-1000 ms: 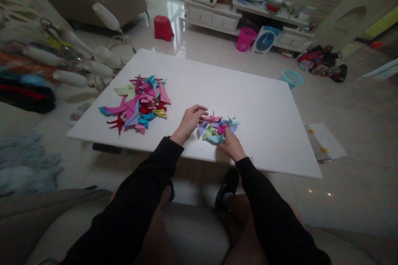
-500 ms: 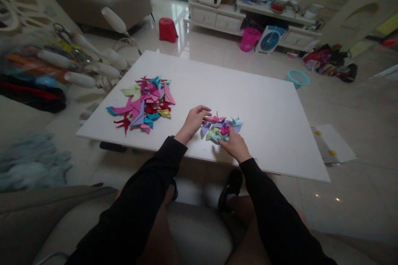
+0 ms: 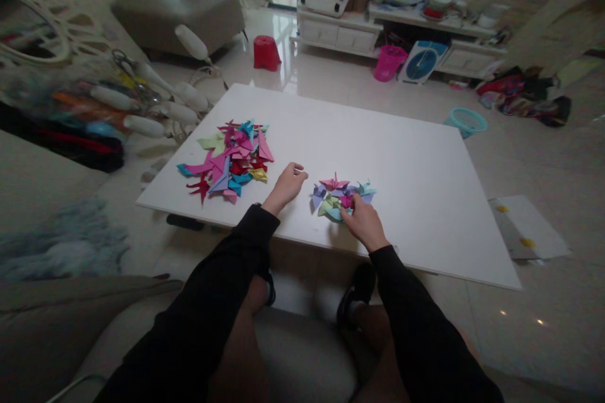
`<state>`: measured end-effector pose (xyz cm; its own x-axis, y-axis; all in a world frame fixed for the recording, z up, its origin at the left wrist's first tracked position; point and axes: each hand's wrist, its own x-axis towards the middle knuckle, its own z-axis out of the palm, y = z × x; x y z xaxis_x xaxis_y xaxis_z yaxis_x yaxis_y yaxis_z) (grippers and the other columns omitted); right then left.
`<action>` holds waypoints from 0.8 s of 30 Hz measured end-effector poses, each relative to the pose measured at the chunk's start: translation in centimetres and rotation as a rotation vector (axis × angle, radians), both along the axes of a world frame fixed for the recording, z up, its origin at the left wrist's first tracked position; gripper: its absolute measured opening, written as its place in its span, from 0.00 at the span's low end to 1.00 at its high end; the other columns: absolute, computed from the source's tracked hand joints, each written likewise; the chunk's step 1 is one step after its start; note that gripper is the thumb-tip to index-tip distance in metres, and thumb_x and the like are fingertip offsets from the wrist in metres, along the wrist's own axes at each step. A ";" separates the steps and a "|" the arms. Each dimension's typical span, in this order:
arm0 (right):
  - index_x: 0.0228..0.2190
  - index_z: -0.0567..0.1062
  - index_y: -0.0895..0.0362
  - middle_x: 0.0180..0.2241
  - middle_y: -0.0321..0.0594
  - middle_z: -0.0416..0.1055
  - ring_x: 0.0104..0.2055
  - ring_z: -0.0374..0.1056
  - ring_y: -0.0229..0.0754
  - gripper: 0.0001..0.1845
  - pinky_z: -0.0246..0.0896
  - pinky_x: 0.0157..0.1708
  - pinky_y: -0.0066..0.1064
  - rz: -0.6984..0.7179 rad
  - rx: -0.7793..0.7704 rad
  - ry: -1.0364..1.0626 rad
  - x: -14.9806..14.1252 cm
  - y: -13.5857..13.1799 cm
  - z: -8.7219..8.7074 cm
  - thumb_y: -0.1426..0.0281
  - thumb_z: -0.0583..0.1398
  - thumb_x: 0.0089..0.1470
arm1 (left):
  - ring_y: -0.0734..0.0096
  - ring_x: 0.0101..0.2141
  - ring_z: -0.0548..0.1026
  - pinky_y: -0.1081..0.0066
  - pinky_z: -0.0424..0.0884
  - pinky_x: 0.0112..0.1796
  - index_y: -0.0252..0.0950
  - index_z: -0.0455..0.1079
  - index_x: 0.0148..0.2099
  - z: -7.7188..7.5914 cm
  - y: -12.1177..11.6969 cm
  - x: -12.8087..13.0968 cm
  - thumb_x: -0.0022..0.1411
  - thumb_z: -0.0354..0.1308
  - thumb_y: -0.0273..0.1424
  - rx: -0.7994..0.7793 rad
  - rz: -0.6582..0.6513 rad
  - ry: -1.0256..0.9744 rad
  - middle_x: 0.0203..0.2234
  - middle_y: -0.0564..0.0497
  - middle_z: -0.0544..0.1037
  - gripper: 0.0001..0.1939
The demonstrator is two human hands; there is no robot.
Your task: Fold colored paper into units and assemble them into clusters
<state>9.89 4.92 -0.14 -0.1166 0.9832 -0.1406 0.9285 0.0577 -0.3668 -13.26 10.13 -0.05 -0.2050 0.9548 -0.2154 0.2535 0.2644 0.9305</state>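
Observation:
On the white table [image 3: 425,195], a small cluster of folded paper cranes in pink, lilac, green, magenta and light blue lies before me. My right hand [image 3: 365,224] is at its near right side, with thumb and forefinger closed round a light-blue paper crane [image 3: 334,214]; the grip is partly hidden. A pink crane [image 3: 334,183] sits at the cluster's far side, and a green one [image 3: 328,204] toward the near left. My left hand [image 3: 287,187] is left of the cluster, holding nothing, its fingers loosely curved and apart. Further left lies a larger heap of colourful folded papers [image 3: 231,160].
White lamp arms [image 3: 146,126] stand close to the table's left edge. Beyond the table are a red stool [image 3: 266,53], a pink bin [image 3: 389,64], a blue-and-white fan [image 3: 422,62] and a turquoise basket [image 3: 467,121]. A sheet of board [image 3: 532,227] lies right of the table.
My left hand has drawn away to the left from the cluster. My right hand stays at the cranes. The whole view has shifted a little.

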 end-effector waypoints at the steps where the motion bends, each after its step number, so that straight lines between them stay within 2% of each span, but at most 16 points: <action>1: 0.47 0.69 0.56 0.36 0.46 0.77 0.35 0.71 0.48 0.16 0.51 0.32 0.31 0.001 0.004 0.007 0.1 0.1 0.0 0.59 0.56 0.62 | 0.62 0.37 0.75 0.65 0.67 0.42 0.36 0.67 0.43 -0.1 0.0 -0.3 0.58 0.57 0.30 -0.001 0.004 0.031 0.34 0.47 0.75 0.10; 9: 0.41 0.70 0.54 0.31 0.43 0.75 0.33 0.69 0.47 0.13 0.49 0.31 0.31 -0.003 0.030 0.004 0.4 0.5 0.1 0.58 0.56 0.62 | 0.62 0.40 0.73 0.66 0.65 0.44 0.37 0.67 0.41 0.1 -0.3 -0.8 0.56 0.60 0.31 -0.047 0.026 0.096 0.37 0.47 0.75 0.10; 18: 0.36 0.69 0.54 0.32 0.43 0.75 0.33 0.67 0.45 0.09 0.47 0.30 0.31 0.001 0.030 0.054 0.1 0.5 0.3 0.61 0.57 0.60 | 0.61 0.41 0.73 0.65 0.66 0.45 0.35 0.67 0.44 -0.8 -0.3 -0.4 0.58 0.59 0.33 -0.065 -0.035 0.113 0.42 0.43 0.76 0.12; 24: 0.35 0.69 0.54 0.30 0.42 0.73 0.32 0.66 0.44 0.08 0.46 0.30 0.31 0.002 0.013 0.076 0.0 0.7 0.4 0.62 0.57 0.60 | 0.60 0.43 0.74 0.64 0.66 0.47 0.35 0.67 0.44 -1.2 -0.1 -0.7 0.56 0.60 0.33 -0.061 -0.022 0.095 0.41 0.43 0.76 0.13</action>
<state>9.88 5.65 0.27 -0.1284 0.9846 -0.1185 0.8978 0.0646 -0.4356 -13.94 10.05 -1.24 -0.2062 0.9450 -0.2537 0.3458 0.3130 0.8846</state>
